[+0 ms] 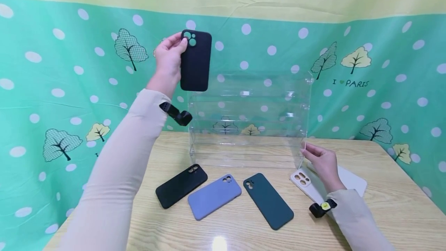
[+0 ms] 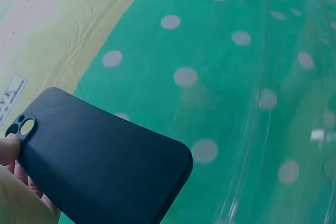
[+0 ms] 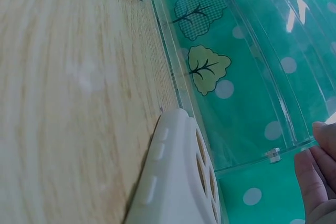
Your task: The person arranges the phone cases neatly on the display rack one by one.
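My left hand (image 1: pixel 168 59) is raised at the upper left and grips a black phone case (image 1: pixel 196 65) by its camera-hole corner, thumb on the back. The case hangs upright over the top left corner of a clear acrylic display rack (image 1: pixel 307 115) with several tiers. In the left wrist view the held case (image 2: pixel 110 156) fills the lower left. Down at the right, my right hand (image 1: pixel 325 164) pinches the rack's right side edge between thumb and fingers. The right wrist view has its fingertips (image 3: pixel 310 174) right at that edge, above a white phone case (image 3: pixel 168 177).
In front of the rack lie a black phone case (image 1: pixel 181 186), a lavender one (image 1: pixel 214 197) and a dark green one (image 1: pixel 268 201). A white flat item (image 1: pixel 353 181) lies under the right forearm. Behind the wooden table (image 1: pixel 400 212) hangs a dotted green curtain (image 1: pixel 223 45).
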A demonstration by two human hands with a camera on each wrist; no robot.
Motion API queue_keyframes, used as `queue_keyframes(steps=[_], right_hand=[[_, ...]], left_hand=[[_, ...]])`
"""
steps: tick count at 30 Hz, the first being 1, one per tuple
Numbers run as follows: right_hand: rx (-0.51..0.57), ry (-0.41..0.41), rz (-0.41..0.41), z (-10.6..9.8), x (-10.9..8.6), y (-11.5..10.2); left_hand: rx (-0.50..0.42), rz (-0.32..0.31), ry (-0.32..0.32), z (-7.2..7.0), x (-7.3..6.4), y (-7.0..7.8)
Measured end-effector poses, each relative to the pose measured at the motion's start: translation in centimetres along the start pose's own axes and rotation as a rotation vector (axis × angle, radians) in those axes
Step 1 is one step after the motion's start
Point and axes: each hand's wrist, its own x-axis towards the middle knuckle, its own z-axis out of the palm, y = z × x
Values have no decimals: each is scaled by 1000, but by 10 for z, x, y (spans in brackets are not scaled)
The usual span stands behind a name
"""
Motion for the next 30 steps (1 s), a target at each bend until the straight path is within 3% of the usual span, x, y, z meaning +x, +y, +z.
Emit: queue_keyframes(steps=[15,23,30], right_hand=[[-53,26,-30,3,0,-1],[-55,14,-48,-1,-2,-1],[2,12,-76,1,1,0]], left_hand=[[-241,21,7,72,5,-37],[-451,-38,29,115,6,-57],[-573,-34,89,135,9,-72]])
